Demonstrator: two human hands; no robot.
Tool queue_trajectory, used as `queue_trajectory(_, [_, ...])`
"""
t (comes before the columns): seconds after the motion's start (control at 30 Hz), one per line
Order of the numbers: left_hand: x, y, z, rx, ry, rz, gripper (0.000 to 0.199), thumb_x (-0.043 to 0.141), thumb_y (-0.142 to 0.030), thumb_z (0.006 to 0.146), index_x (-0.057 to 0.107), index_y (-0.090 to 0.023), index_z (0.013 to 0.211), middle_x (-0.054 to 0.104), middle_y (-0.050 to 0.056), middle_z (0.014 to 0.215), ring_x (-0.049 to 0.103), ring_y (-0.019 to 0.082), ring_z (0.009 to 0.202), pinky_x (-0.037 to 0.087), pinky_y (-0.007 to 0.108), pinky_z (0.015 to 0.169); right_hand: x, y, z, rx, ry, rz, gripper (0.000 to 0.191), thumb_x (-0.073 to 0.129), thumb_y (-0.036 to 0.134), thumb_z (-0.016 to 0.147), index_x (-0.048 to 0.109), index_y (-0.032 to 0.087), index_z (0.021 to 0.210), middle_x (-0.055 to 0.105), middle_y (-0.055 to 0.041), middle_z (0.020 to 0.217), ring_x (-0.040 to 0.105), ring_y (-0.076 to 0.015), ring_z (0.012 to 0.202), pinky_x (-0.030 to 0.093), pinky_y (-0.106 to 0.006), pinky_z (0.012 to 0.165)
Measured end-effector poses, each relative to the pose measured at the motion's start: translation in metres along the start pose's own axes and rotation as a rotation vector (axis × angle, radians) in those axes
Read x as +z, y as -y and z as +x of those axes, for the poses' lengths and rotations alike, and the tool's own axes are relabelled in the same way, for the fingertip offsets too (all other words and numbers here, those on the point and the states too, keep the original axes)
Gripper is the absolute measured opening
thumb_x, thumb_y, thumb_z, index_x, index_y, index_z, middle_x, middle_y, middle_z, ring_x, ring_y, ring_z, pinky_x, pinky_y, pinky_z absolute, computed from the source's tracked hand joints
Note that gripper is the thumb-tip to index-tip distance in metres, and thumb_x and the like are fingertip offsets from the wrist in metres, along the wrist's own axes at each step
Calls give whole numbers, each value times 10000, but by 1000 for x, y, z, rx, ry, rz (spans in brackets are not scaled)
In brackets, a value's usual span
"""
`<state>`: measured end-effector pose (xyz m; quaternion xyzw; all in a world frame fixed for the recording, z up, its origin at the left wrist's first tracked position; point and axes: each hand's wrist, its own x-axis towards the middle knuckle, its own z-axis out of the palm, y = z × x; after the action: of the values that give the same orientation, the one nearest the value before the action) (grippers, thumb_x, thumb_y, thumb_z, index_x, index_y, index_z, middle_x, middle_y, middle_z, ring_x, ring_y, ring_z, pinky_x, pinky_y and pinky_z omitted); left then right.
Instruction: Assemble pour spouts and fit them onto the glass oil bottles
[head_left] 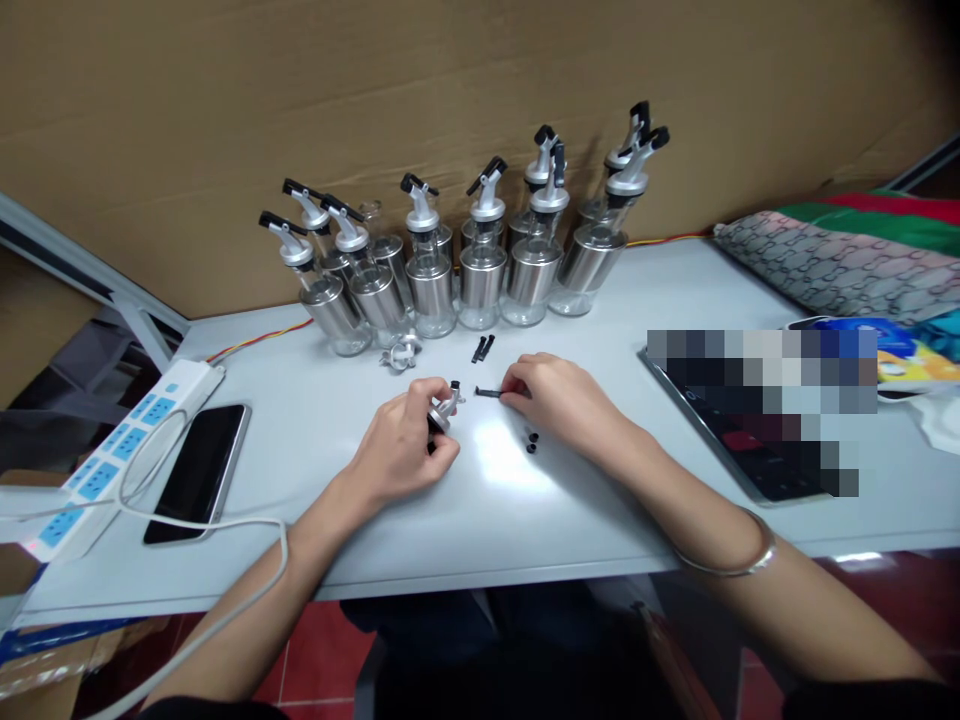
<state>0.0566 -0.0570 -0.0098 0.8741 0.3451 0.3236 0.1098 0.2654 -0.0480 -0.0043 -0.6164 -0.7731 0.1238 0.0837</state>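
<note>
My left hand (405, 445) is closed around a silver pourer spout (446, 408) with a black tip, held just above the table. To its right, my right hand (547, 395) pinches one end of a thin black lever (489, 393), whose free end points at the spout without touching it. Two more black levers (484, 349) lie side by side behind my hands. Small black caps (532, 443) rest on the table below my right hand. Silver spout parts (401, 352) lie behind my left hand, near the bottles.
Several glass bottles with steel bands (482, 285) stand along the cardboard wall. A phone (199, 470), power strip (124, 455) and white cable (281, 560) are at left. At right are a tablet (739, 430) and patterned cloth (832, 255).
</note>
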Motion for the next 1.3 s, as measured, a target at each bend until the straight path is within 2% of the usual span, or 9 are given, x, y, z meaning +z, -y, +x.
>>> queue_trajectory(0.17, [-1,-1,-2,-71,42,-34,646,435,-100,641,282,-205,1259,546,-30,765,531,96,563,441,205,564,-2,0,1,39,18,47,98,558,138,739,649,172,750,687,-69,821,619,-229,787,383,-300,641])
queue_trajectory(0.3, [-2,-2,0,-44,63,15,753,439,-118,645,233,-189,1365,534,-44,712,515,95,537,435,191,553,-6,4,-1,21,19,264,76,586,103,687,622,170,680,678,-32,689,617,-178,661,404,-270,617])
queue_trajectory(0.43, [-2,-1,1,10,55,50,815,448,-152,654,179,-183,1424,576,-46,691,557,127,583,473,223,610,-10,13,-7,-133,-181,620,51,617,139,715,595,169,680,668,-2,662,609,-132,635,435,-236,626])
queue_trajectory(0.53, [-1,-1,1,29,58,67,817,449,-165,657,183,-175,1429,595,-44,684,565,138,588,481,238,621,-8,18,-11,-267,-264,739,86,607,160,746,569,176,670,657,3,666,601,-122,636,449,-237,638])
queue_trajectory(0.7, [-2,0,1,23,22,55,758,460,-168,653,259,-168,1385,571,-54,650,530,122,540,461,218,589,-4,20,-13,-364,-272,740,118,599,142,749,533,180,660,627,-4,690,586,-122,657,449,-248,652])
queue_trajectory(0.87, [-2,0,2,16,18,47,740,458,-158,646,275,-177,1363,553,-61,636,539,125,554,460,222,608,-4,21,-13,-302,-317,769,129,603,153,751,522,190,658,616,4,672,575,-122,638,445,-253,643])
queue_trajectory(1.0, [-1,0,2,40,12,61,698,463,-162,648,299,-168,1327,556,-64,624,520,125,525,454,226,592,-4,21,-13,-299,-282,766,123,602,161,749,526,190,657,614,9,665,566,-117,622,442,-250,635])
queue_trajectory(1.17, [-2,0,2,60,25,95,633,472,-175,660,339,-172,1279,619,-35,690,583,147,598,470,251,649,-2,20,-12,-309,-268,758,118,598,160,750,530,184,657,602,11,655,551,-109,608,431,-239,620])
queue_trajectory(1.3, [-1,0,3,69,32,127,616,470,-180,677,347,-159,1280,609,-38,676,576,147,586,465,252,648,0,21,-13,-317,-250,760,124,606,162,751,524,182,660,603,6,666,546,-110,614,430,-241,623])
